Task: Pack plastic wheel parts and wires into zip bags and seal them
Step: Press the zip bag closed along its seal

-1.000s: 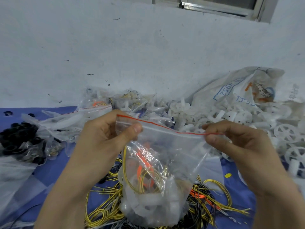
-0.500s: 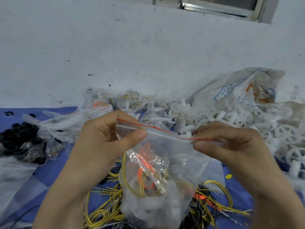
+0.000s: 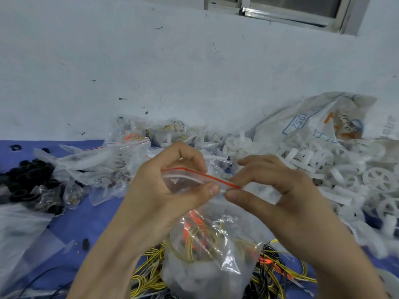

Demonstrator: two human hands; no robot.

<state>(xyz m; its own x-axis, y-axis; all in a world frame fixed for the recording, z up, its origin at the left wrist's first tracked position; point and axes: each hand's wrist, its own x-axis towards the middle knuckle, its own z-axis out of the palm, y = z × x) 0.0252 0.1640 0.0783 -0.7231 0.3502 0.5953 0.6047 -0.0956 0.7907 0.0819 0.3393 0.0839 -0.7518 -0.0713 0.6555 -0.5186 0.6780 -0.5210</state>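
Note:
I hold a clear zip bag [image 3: 207, 255] with a red stripe along its mouth in front of me. Inside it lie white plastic wheel parts at the bottom and yellow and orange wires above them. My left hand [image 3: 170, 190] pinches the zip strip between thumb and fingers. My right hand [image 3: 274, 190] pinches the same strip right beside it, thumb tips almost touching. Loose yellow and black wires [image 3: 278, 275] lie on the blue table below the bag.
A heap of white wheel parts [image 3: 345, 173] spills from a large printed sack [image 3: 319, 124] at the right. Filled zip bags [image 3: 129, 145] lie at the back centre. Black rings [image 3: 28, 180] and clear bags sit at the left. A white wall stands behind.
My right hand has slid left along the zip strip until it meets my left hand. The bag mouth, stretched wide a second ago, is now pressed together over most of its length.

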